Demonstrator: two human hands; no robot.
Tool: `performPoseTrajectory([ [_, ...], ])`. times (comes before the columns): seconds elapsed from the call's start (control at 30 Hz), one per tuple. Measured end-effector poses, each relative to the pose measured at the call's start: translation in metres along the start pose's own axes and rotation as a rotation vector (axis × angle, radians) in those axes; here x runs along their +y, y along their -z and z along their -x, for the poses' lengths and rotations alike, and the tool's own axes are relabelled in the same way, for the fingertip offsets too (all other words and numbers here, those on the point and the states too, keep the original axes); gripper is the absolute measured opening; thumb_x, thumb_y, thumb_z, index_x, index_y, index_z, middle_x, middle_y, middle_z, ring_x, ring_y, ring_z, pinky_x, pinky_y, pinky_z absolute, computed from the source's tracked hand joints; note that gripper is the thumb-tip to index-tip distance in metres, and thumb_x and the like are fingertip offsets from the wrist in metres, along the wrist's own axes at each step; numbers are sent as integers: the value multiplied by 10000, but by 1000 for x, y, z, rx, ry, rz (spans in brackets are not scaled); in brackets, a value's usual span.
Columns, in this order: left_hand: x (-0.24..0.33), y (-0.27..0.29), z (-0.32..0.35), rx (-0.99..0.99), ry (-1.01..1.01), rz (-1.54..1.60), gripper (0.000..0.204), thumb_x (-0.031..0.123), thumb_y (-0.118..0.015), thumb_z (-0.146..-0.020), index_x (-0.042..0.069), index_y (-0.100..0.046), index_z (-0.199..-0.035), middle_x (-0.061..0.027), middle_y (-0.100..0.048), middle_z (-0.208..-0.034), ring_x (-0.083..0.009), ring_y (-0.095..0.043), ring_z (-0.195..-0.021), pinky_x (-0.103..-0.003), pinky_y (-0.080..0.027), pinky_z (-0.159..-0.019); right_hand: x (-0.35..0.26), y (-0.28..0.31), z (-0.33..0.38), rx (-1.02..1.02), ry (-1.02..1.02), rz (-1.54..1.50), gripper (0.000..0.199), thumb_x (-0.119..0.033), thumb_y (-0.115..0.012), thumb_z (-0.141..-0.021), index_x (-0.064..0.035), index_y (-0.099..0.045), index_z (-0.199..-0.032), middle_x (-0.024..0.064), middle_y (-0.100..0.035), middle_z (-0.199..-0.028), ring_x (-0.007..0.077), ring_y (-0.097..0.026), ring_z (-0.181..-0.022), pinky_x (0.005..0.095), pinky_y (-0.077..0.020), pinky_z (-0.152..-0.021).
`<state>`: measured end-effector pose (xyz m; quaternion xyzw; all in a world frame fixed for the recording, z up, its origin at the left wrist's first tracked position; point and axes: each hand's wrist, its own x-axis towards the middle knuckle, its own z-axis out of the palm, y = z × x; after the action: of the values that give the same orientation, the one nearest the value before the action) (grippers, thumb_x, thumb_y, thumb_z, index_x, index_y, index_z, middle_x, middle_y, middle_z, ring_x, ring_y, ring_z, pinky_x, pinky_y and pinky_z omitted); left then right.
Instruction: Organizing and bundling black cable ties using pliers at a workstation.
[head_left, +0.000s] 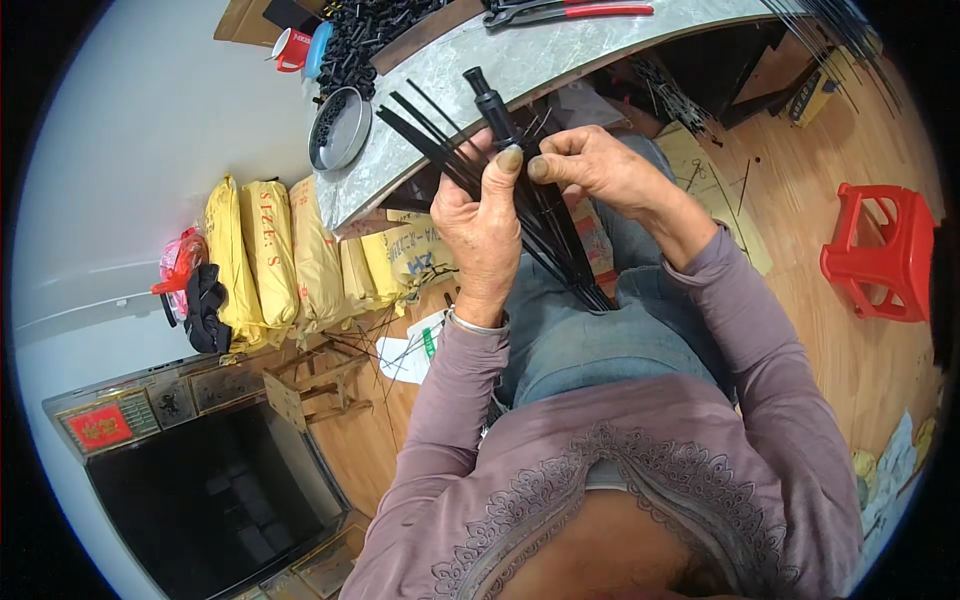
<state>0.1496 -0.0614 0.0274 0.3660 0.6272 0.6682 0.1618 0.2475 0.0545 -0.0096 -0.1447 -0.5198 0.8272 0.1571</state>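
Observation:
My left hand point(478, 240) is closed around a bundle of thin black rods point(425, 145) that look like umbrella ribs. Their far ends fan out toward the table edge, and the near ends come down onto my lap. Sticking up from the bundle beside my left thumb is a black tubular plastic fitting point(488, 103) with a stepped, narrower top. My right hand point(615, 175) is just right of the fitting, thumb and forefinger pinched together near its base. Whatever the pinch holds is too small or hidden to make out.
On the grey marbled table point(560, 50) lie red-handled pliers point(605, 11), a round metal dish point(352, 135) and a heap of small black parts point(375, 40). Yellow sacks point(265, 250) line the wall at left. A red plastic stool point(875, 255) stands at right.

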Motion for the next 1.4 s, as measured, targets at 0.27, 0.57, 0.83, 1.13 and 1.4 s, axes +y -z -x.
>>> performPoseTrajectory([
  [0.27,8,8,-5,-16,134,-66,329,156,-712,-866,-48,-629,-1111,-29,-657,-901,-78,-582,-794,-215,-485,-720,-7,-27,11,292,93,405,341,-323,-746,-810,-23,-624,-704,-18,-530,-594,47,-461,-560,246,-386,-501],
  [0.57,13,9,-2,-68,155,134,321,151,-714,-861,-23,-639,-1120,-17,-662,-892,-70,-587,-790,-208,-484,-720,-3,-13,7,98,-31,124,344,-334,-780,-773,-38,-635,-678,-27,-553,-604,55,-466,-543,230,-392,-494],
  [0.83,7,3,1,-8,67,100,296,131,-699,-871,-20,-643,-1119,-17,-658,-918,-72,-579,-806,-212,-477,-727,-5,-37,21,366,203,430,289,-282,-746,-819,-49,-611,-713,-36,-520,-586,36,-456,-533,213,-363,-468],
  [1.13,4,1,3,77,31,9,231,113,-696,-871,-13,-654,-1060,0,-642,-893,-70,-557,-794,-215,-463,-712,-1,-41,20,478,359,636,379,-342,-731,-772,8,-619,-679,132,-564,-591,236,-549,-531,368,-441,-526],
  [1.4,4,0,3,68,8,38,225,114,-700,-868,-3,-645,-1053,4,-627,-918,-67,-541,-817,-212,-450,-726,2,-42,20,512,573,813,302,-212,-723,-781,6,-532,-698,120,-500,-625,227,-481,-528,350,-392,-494],
])
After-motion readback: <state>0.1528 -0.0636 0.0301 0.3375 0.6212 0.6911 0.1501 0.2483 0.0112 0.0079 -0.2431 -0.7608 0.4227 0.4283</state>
